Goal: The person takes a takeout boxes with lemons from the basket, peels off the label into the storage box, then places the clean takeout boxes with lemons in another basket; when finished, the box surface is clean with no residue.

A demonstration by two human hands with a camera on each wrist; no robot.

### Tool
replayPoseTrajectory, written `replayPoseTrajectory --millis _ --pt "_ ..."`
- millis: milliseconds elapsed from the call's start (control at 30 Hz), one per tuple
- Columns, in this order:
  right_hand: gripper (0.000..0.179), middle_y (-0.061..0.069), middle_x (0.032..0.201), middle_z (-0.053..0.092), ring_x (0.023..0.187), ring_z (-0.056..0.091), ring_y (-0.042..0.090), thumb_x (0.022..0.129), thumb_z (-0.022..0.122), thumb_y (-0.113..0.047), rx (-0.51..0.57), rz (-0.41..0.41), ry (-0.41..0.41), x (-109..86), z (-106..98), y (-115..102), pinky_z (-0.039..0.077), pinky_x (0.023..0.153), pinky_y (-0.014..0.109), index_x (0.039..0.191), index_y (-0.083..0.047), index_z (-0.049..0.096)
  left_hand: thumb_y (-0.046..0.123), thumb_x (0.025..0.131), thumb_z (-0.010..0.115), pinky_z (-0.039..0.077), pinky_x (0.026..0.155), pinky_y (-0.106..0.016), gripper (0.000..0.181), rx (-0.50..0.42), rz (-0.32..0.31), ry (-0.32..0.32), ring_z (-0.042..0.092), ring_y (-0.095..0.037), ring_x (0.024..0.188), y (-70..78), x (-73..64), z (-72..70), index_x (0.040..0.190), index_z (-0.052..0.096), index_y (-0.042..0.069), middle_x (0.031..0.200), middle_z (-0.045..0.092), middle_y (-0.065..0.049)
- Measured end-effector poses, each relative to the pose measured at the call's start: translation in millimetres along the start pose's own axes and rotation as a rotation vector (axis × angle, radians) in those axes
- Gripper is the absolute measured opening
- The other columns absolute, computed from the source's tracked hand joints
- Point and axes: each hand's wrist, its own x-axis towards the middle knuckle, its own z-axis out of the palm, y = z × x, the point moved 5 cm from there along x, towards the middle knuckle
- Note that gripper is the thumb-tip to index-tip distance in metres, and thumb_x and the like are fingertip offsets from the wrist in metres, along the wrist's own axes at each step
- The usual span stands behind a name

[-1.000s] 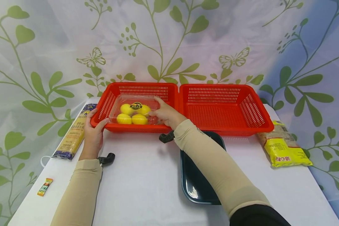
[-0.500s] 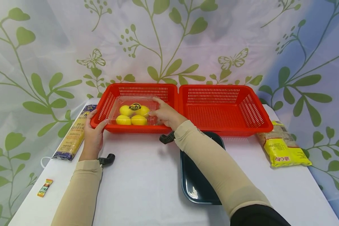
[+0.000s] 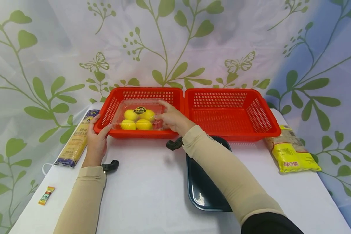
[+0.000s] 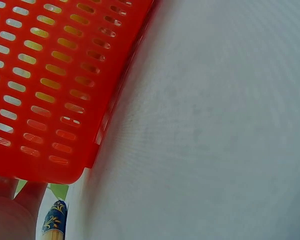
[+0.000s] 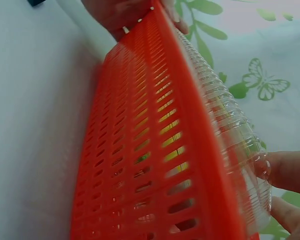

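Your left hand grips the left end of the left red basket, thumb over the near rim and fingers around the left side; the left wrist view shows some of those fingers just past the corner of the slotted wall. Your right hand pinches the right end of a clear plastic box with thumb and fingers, and the right wrist view shows two of the digits against its ribbed edge. The box is inside the left red basket, its upper part rising above the near rim; you cannot tell whether its base touches the basket floor. Through the lid you can see four yellow fruits, with a dark label above them. The right red basket stands just beside the left one, on its right. Nearer to you, a dark tray lies on the white table, partly covered by your right beige sleeve; your left beige sleeve reaches in from the near left. Each wrist carries a black device, the left one and the right one both hanging over the table. A long yellow and blue packet lies left of the baskets, a small orange and green sachet near the left edge, and a yellow bag on the right. Behind everything hangs a backdrop with green leaves and butterflies.
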Motion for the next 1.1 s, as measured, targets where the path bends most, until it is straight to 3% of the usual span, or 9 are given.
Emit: replayPoseTrajectory --millis 300,467,700,900,1100 --pt "0.076 0.014 0.166 0.026 0.055 0.04 0.024 0.103 0.067 -0.004 0.029 -0.028 0.013 -12.2 -3.7 -11.5 0.063 0.072 0.043 0.165 -0.035 0.035 0.014 0.094 0.082 0.051 0.101 -0.029 0.077 0.01 0.003 -0.013 0.037 -0.025 0.147 -0.8 -0.6 -0.5 0.159 0.042 0.025 0.164 0.032 -0.006" --pt "0.077 0.014 0.159 0.037 0.053 0.04 0.023 0.102 0.068 -0.005 0.034 -0.04 0.008 -22.8 -11.0 -19.2 0.064 0.073 0.045 0.165 -0.034 0.034 0.01 0.095 0.081 0.052 0.1 -0.029 0.075 -0.013 0.011 -0.019 0.037 -0.027 0.147 -2.7 0.3 1.5 0.158 0.043 0.022 0.163 0.033 -0.007" --pt "0.078 0.012 0.164 0.03 0.057 0.044 0.025 0.102 0.068 -0.003 0.087 -0.027 -0.002 -34.2 -23.3 -24.0 0.062 0.079 0.054 0.165 -0.035 0.034 0.006 0.1 0.072 0.05 0.102 -0.029 0.068 0.011 0.034 -0.034 0.039 -0.028 0.146 -2.8 1.6 2.2 0.159 0.041 0.022 0.162 0.034 -0.008" --pt "0.078 0.013 0.164 0.03 0.057 0.045 0.026 0.102 0.068 -0.004 0.107 -0.028 -0.006 -42.6 -27.3 -26.3 0.062 0.079 0.055 0.165 -0.034 0.033 0.009 0.099 0.075 0.049 0.104 -0.032 0.07 0.021 0.019 -0.029 0.038 -0.027 0.147 -2.7 1.1 0.3 0.158 0.042 0.024 0.163 0.033 -0.007" --pt "0.077 0.014 0.158 0.036 0.09 0.068 0.037 0.103 0.068 -0.005 0.113 -0.07 -0.027 -51.8 -24.9 -33.6 0.063 0.078 0.054 0.165 -0.035 0.033 0.015 0.096 0.081 0.047 0.106 -0.034 0.074 0.008 0.016 -0.035 0.037 -0.027 0.148 -0.6 -1.9 -0.2 0.159 0.042 0.024 0.164 0.032 -0.006"
